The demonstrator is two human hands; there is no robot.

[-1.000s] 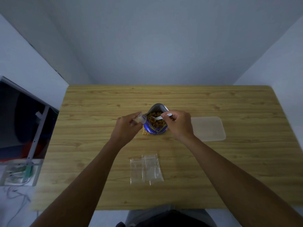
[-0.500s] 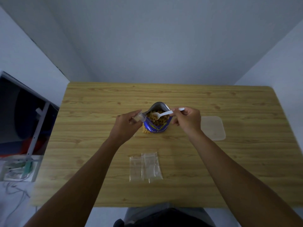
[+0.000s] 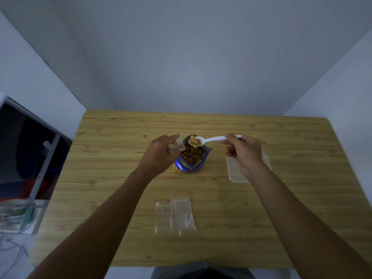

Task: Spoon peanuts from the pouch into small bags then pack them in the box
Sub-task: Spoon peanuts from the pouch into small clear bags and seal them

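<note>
A blue peanut pouch stands open at the middle of the wooden table, full of brown peanuts. My right hand holds a white plastic spoon by its handle, its bowl loaded with peanuts and raised above the pouch mouth. My left hand pinches a small clear bag just left of the spoon's bowl. Two more clear small bags lie flat on the table nearer to me. A translucent box lies to the right, partly hidden behind my right wrist.
A dark frame with a white bar stands off the table's left edge, with a plastic-wrapped item and cables below it. Grey walls close in behind and on both sides of the table.
My right hand has lifted the spoon out of the pouch with peanuts on it and drawn back to the right. My left hand keeps the small bag beside the pouch.
</note>
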